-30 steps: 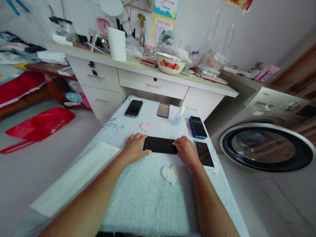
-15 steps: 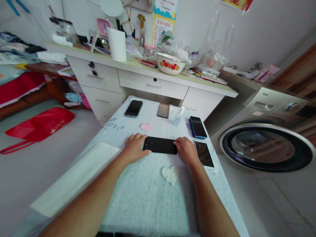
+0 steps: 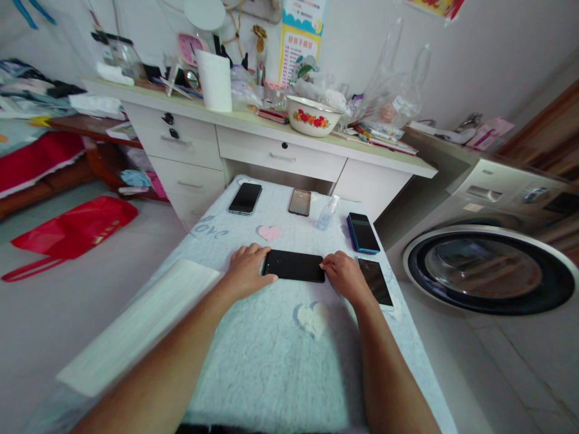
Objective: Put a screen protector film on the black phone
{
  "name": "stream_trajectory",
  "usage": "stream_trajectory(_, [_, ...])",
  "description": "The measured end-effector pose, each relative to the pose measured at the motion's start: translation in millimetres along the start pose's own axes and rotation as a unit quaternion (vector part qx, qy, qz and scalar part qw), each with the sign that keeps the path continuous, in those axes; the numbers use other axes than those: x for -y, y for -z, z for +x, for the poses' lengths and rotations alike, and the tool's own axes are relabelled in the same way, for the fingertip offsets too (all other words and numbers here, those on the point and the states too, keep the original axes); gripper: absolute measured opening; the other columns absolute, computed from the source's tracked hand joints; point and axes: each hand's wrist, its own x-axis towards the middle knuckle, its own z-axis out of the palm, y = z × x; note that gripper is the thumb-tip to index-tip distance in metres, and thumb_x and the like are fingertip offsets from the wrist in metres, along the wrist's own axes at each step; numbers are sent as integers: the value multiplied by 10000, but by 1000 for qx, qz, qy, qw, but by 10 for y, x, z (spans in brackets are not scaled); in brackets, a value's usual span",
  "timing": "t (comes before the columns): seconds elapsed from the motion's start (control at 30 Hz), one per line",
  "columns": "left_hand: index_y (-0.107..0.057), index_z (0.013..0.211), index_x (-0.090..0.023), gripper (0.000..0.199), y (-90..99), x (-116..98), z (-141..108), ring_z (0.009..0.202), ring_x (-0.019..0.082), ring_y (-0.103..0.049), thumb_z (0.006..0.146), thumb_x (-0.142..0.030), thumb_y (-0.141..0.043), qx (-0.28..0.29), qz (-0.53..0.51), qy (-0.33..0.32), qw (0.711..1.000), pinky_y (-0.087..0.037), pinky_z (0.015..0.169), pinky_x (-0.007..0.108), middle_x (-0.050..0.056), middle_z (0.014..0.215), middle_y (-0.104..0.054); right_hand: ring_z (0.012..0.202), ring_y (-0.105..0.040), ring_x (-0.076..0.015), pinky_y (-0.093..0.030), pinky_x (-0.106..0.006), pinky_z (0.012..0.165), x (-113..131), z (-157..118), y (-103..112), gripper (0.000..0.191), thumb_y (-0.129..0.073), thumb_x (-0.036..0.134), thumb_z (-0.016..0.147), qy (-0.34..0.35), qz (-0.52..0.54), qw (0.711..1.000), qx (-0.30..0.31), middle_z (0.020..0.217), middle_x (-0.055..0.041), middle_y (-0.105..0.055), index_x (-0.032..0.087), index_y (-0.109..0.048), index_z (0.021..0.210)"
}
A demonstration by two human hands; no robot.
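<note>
A black phone (image 3: 294,266) lies lengthwise across the cloth-covered table, its back facing up. My left hand (image 3: 248,270) grips its left end, thumb along the near edge and fingers at the far edge. At the other end, my right hand (image 3: 344,272) is closed with its fingertips pinched on the phone's right edge. Part of a white-framed phone (image 3: 379,283) shows just beyond my right wrist. Above it rests a dark-screened phone with a blue edge (image 3: 363,232).
Farther back on the table are another phone (image 3: 245,198), a brownish phone case (image 3: 300,202) and a clear spray bottle (image 3: 327,213). A pale folded sheet (image 3: 140,325) lies by my left forearm. A cluttered desk (image 3: 280,147) stands behind; a washing machine (image 3: 488,241) is at right.
My right fingertips have shifted slightly along the phone's right end. The phone and my left hand stay in place.
</note>
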Motion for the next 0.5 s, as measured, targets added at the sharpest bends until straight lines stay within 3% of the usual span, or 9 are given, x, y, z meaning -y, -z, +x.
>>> stream_trajectory(0.5, [-486,1268,-213,635,-12,4,8,1069,284,-478,707,-495,-580,-4,11,-4,1000,-356,923,377,83,1186,-536,731,-551,-129,-378,-231,682,-33,-16,41,93,-613,209,808,48,73,996,11,787,-24,-595,182,-698,781])
